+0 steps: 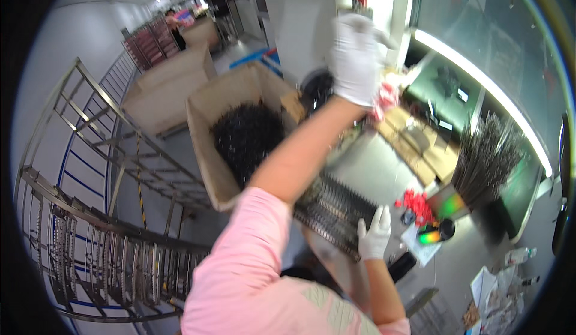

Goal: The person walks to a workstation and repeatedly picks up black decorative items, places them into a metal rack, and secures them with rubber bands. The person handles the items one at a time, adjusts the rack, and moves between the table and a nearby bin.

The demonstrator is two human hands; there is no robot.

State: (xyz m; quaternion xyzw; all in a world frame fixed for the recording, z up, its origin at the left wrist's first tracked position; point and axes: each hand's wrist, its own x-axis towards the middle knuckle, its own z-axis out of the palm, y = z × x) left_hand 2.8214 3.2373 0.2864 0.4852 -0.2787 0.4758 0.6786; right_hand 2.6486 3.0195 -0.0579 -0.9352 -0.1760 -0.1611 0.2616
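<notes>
My left hand (356, 59), in a white glove, is raised high at the end of an outstretched arm, in front of a pale pillar. Motion smears its fingers, and whether they hold anything is unclear. Lower down, my right hand (374, 234), gloved in white too, lies at the right end of a dark metal rack (336, 206) with rows of closely set teeth. Its fingers stretch out and its thumb stands apart, beside the rack's edge. The rack lies on a grey metal table (390, 176), partly hidden by my left forearm.
A large beige bin (207, 149) filled with black pieces (249, 137) stands left of the table. Farther left is a metal frame cart (108, 215). Cardboard (414, 143), red pieces (417, 206), a black can (437, 232) and a bundle of thin rods (489, 161) occupy the table's right.
</notes>
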